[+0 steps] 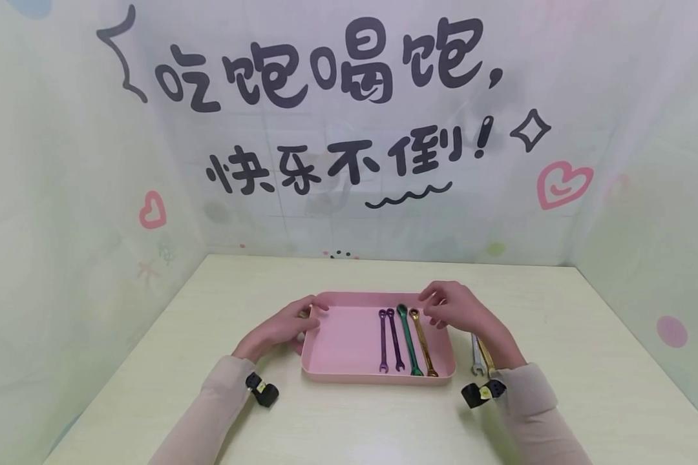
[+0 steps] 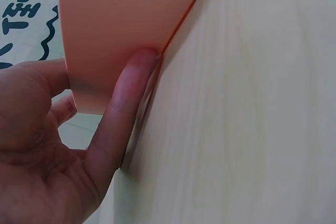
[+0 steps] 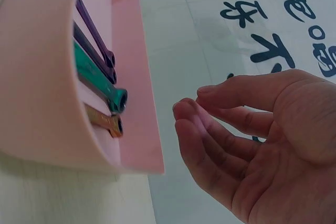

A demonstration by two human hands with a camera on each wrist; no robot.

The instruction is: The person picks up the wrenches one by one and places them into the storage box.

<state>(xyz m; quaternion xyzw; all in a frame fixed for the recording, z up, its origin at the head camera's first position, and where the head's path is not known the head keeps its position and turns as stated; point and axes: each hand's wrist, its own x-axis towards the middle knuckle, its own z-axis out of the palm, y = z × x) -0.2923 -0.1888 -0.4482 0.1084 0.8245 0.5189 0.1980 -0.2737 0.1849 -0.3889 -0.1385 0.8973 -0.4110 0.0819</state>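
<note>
A shallow pink tray (image 1: 343,378) sits on the table. My left hand (image 1: 284,324) grips its left side, with the thumb (image 2: 134,80) along the outer wall and other fingers over the rim. In the right half of the tray, two purple wrenches (image 1: 383,342), a green wrench (image 1: 410,339) and a gold wrench (image 1: 423,342) lie side by side, ring ends away from me. Above the tray's right rear corner is my right hand (image 1: 456,306), fingers loosely curled and holding nothing. The right wrist view shows this hand (image 3: 252,145) apart from the gold wrench (image 3: 105,121).
Right of the tray, partly under my right forearm, a silver wrench (image 1: 477,356) and another gold wrench (image 1: 486,356) lie on the pale wooden table (image 1: 256,420). A printed curtain (image 1: 337,219) closes off the back and both sides.
</note>
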